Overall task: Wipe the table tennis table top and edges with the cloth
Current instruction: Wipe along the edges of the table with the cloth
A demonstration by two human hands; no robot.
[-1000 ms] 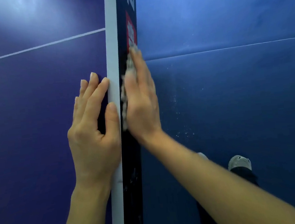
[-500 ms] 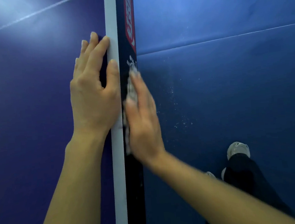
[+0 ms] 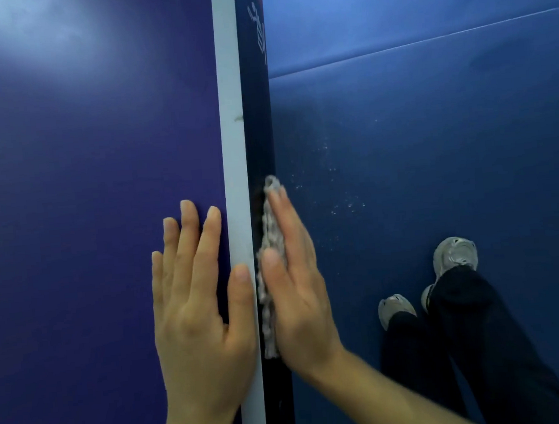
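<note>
The dark blue table top (image 3: 87,210) fills the left half of the head view, bordered by a white edge line (image 3: 231,132). Its black side edge (image 3: 256,113) drops away just right of that line. My left hand (image 3: 198,305) lies flat on the top, fingers apart, thumb on the white line. My right hand (image 3: 297,290) presses a grey textured cloth (image 3: 267,246) flat against the black side edge; most of the cloth is hidden under the palm.
Right of the table is blue floor matting (image 3: 432,133) with a seam line and pale specks (image 3: 344,203). My two grey shoes (image 3: 455,255) and dark trouser legs (image 3: 482,346) stand at lower right, close to the table edge.
Both hands have slid back along the edge toward me. The red logo on the side edge has moved out of view at the top, and my feet have shifted.
</note>
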